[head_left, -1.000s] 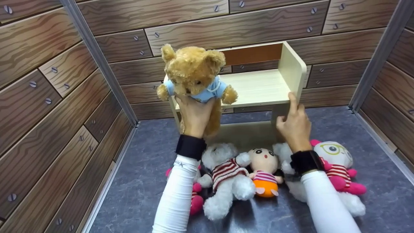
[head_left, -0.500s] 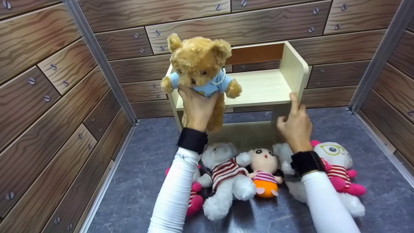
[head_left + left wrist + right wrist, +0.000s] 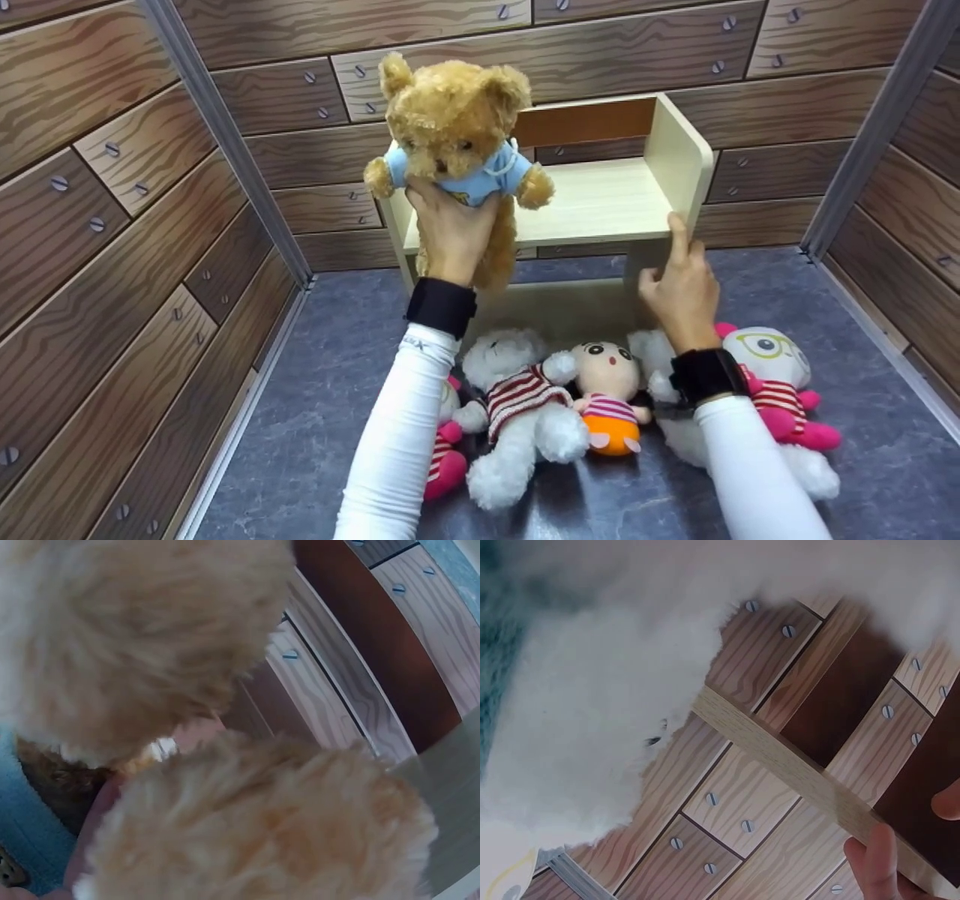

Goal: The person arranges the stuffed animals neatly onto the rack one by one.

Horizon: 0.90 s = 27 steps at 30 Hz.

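My left hand (image 3: 454, 232) grips a golden-brown teddy bear (image 3: 454, 112) in a blue shirt round its body. The bear is upright, in front of the left part of a cream shelf unit (image 3: 592, 199); its fur (image 3: 277, 832) fills much of the left wrist view. My right hand (image 3: 682, 296) holds the front edge of the shelf unit's right side panel. Its index finger lies straight along that edge. In the right wrist view, fingers and thumb are on either side of the panel (image 3: 810, 787).
Along the floor before the shelf lie a white bear in a striped sweater (image 3: 525, 397), a doll with orange bottoms (image 3: 611, 405), a pink-and-white doll with glasses (image 3: 772, 360), another white plush (image 3: 810, 472) and a partly hidden pink doll (image 3: 442, 465). Wood-patterned walls (image 3: 135, 247) enclose the space.
My left hand has raised the teddy bear higher in front of the shelf, first drifting slightly right, then slightly left. My right hand has stayed at the side panel.
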Motion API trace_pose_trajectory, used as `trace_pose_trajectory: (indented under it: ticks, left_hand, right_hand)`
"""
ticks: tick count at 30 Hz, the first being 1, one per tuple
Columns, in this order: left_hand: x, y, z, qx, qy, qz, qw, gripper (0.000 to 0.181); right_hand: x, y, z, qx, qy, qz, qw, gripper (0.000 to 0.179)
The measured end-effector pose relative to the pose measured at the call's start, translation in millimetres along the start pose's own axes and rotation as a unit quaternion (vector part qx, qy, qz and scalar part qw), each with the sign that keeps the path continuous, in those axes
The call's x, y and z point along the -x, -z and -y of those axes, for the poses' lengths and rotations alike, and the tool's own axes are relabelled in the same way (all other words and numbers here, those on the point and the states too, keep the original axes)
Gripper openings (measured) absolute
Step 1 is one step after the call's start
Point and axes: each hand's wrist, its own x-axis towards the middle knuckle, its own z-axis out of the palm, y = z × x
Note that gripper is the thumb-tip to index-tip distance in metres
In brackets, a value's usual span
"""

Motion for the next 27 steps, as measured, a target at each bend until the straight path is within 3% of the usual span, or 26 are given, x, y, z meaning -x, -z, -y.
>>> trace_pose_trajectory:
  ticks: [12, 27]
  left_hand:
    - [-14.1, -5.7, 3.5, -0.029, -0.005, -0.008, 0.9995, 0.107]
    - [-35.6, -12.9, 0.5, -0.057, 0.017, -0.006, 0.9982, 0.109]
  right_hand:
    - [0.0, 0.5, -0.3, 0.006, -0.003, 0.001, 1.0000, 0.085]
    - [1.0, 0.8, -0.3, 0.002, 0.009, -0.012, 0.9999, 0.084]
